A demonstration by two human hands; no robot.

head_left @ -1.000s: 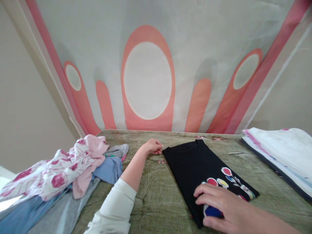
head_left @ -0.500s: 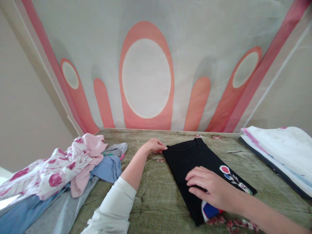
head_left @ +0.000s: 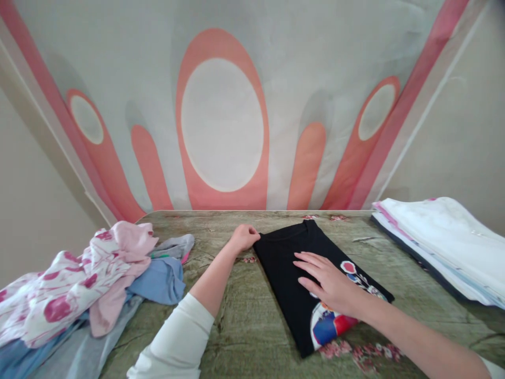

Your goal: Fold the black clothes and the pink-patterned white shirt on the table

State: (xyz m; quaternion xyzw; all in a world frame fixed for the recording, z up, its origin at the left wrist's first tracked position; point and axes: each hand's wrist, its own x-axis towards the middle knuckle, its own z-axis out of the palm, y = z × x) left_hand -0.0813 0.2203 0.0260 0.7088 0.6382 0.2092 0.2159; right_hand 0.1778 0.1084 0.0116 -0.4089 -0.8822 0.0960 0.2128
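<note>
A folded black T-shirt (head_left: 280, 273) with a colourful print lies flat on the table, its collar toward the far edge. My left hand (head_left: 245, 238) pinches the shirt's far left corner, fingers closed on the fabric. Over the middle of the shirt, my right hand (head_left: 329, 281) is spread with its palm down. Its fingers lie on or just above the cloth, and part of the print is hidden beneath the hand and wrist.
On the left is a loose heap of clothes, with a pink and white floral garment (head_left: 71, 284) above blue and grey ones. A stack of folded clothes (head_left: 453, 231), white on top, stands at the right. The wood-patterned tabletop (head_left: 240, 326) ends at a printed backdrop (head_left: 150, 52).
My right hand has moved up the shirt toward the collar, uncovering more of the print. My left hand stays at the same corner. The whole view has shifted slightly.
</note>
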